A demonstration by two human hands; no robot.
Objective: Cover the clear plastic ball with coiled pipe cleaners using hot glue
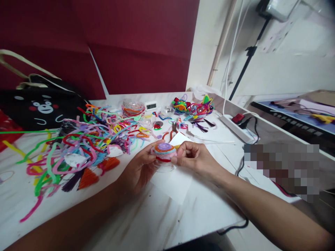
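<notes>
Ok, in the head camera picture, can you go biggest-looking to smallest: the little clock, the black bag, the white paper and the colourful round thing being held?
1. Black bag
2. White paper, partly hidden
3. Colourful round thing
4. Little clock

The clock sits farther back, which makes it look smaller.

Ringed dome (164, 150) in purp/orng/red
</notes>
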